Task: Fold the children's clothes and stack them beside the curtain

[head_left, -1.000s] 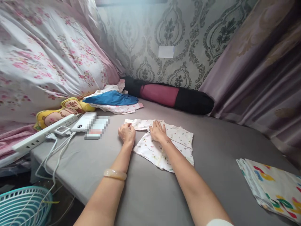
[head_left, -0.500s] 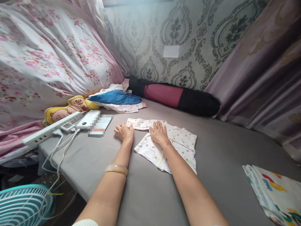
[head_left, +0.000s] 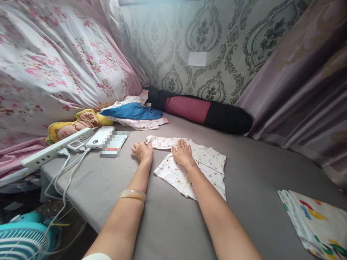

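Note:
A small white printed baby shirt [head_left: 207,164] lies on the grey bed sheet, one sleeve stretched out to the left. My left hand [head_left: 142,151] is closed on the cuff end of that sleeve, which pokes up a little above the fingers. Flat on the shirt near the sleeve's base rests my right hand [head_left: 182,152], fingers extended and slightly apart. The forearm covers part of the shirt's front.
To the left are a power strip [head_left: 58,148] with white cables, a white device [head_left: 101,137] and a yellow plush [head_left: 65,131]. Behind lie a clothes pile [head_left: 132,112] and a black-and-maroon bolster [head_left: 189,108]. Folded cloth [head_left: 317,220] lies right; a turquoise fan [head_left: 24,234] stands below the edge.
The sleeve's cuff end now sticks up slightly at my left hand. Both hands otherwise keep their places on the shirt. The camera view has shifted a little.

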Action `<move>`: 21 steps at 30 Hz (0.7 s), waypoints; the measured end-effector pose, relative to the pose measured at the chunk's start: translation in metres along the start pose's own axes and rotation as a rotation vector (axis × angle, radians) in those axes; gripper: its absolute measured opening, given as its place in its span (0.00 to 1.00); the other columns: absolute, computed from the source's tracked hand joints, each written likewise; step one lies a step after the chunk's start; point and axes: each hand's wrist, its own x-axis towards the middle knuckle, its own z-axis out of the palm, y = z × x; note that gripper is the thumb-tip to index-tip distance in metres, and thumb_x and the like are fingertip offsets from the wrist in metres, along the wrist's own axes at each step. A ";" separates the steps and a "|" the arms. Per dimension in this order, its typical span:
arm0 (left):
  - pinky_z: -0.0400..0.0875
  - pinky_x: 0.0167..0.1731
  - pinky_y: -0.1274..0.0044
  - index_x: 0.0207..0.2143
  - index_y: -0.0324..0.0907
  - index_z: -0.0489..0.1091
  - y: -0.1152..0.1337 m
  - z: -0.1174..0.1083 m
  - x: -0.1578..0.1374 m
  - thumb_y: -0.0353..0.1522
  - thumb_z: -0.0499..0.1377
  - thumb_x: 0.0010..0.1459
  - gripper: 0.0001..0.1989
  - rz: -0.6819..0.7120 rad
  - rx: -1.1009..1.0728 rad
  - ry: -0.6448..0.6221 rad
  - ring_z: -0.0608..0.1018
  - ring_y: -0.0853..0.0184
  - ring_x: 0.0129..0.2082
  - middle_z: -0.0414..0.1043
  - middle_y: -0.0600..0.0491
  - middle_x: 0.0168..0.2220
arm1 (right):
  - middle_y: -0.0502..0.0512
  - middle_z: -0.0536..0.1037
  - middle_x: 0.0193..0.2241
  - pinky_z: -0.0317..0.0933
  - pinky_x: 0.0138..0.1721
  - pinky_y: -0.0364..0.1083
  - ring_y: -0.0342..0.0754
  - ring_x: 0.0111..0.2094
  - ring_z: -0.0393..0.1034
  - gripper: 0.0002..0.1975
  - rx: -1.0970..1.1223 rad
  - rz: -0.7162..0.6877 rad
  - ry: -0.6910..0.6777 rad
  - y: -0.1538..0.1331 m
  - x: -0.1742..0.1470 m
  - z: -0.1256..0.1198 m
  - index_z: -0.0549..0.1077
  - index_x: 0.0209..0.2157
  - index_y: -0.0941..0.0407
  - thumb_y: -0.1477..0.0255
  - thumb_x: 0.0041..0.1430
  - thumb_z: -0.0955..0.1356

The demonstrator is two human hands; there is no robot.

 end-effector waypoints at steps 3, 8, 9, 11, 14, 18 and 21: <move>0.64 0.50 0.59 0.42 0.43 0.71 0.002 0.000 0.003 0.38 0.54 0.60 0.12 0.007 -0.155 -0.011 0.73 0.49 0.50 0.74 0.41 0.45 | 0.59 0.37 0.71 0.25 0.68 0.55 0.52 0.71 0.28 0.35 0.004 -0.004 -0.033 0.000 0.001 -0.004 0.42 0.70 0.65 0.59 0.68 0.48; 0.70 0.38 0.73 0.37 0.42 0.66 0.007 0.008 0.010 0.36 0.57 0.57 0.08 0.002 -0.613 -0.038 0.78 0.63 0.34 0.75 0.51 0.32 | 0.59 0.35 0.71 0.26 0.68 0.56 0.52 0.71 0.27 0.35 -0.002 -0.031 -0.120 0.004 0.004 -0.014 0.41 0.70 0.65 0.60 0.68 0.49; 0.70 0.35 0.75 0.36 0.42 0.65 0.009 0.009 0.010 0.35 0.58 0.56 0.07 -0.014 -0.721 -0.050 0.78 0.65 0.31 0.74 0.53 0.29 | 0.59 0.35 0.71 0.26 0.68 0.55 0.52 0.71 0.27 0.35 -0.007 -0.031 -0.144 0.005 0.004 -0.017 0.41 0.70 0.65 0.60 0.68 0.49; 0.68 0.31 0.78 0.35 0.41 0.64 0.012 0.010 0.011 0.33 0.58 0.54 0.07 -0.056 -0.913 -0.077 0.77 0.68 0.27 0.72 0.55 0.26 | 0.58 0.35 0.71 0.27 0.68 0.54 0.52 0.71 0.27 0.34 -0.016 -0.036 -0.183 0.007 0.007 -0.022 0.41 0.70 0.64 0.60 0.69 0.50; 0.65 0.27 0.81 0.35 0.41 0.63 0.017 0.007 0.009 0.34 0.62 0.51 0.12 -0.108 -1.089 -0.118 0.78 0.70 0.25 0.72 0.57 0.25 | 0.58 0.35 0.71 0.28 0.68 0.53 0.51 0.71 0.28 0.34 -0.031 -0.050 -0.223 0.009 0.011 -0.026 0.41 0.70 0.62 0.61 0.69 0.51; 0.61 0.25 0.83 0.37 0.40 0.64 0.022 0.003 0.000 0.38 0.67 0.45 0.20 -0.147 -1.246 -0.256 0.78 0.71 0.25 0.74 0.57 0.27 | 0.59 0.38 0.71 0.30 0.67 0.54 0.54 0.71 0.31 0.36 -0.051 -0.051 -0.203 0.009 0.015 -0.023 0.43 0.70 0.62 0.58 0.68 0.53; 0.62 0.26 0.83 0.38 0.41 0.64 0.027 0.001 -0.010 0.40 0.69 0.43 0.23 -0.088 -1.336 -0.335 0.78 0.72 0.26 0.74 0.57 0.28 | 0.60 0.41 0.71 0.32 0.66 0.55 0.57 0.70 0.34 0.37 -0.061 -0.018 -0.139 0.005 0.014 -0.019 0.46 0.69 0.61 0.55 0.66 0.54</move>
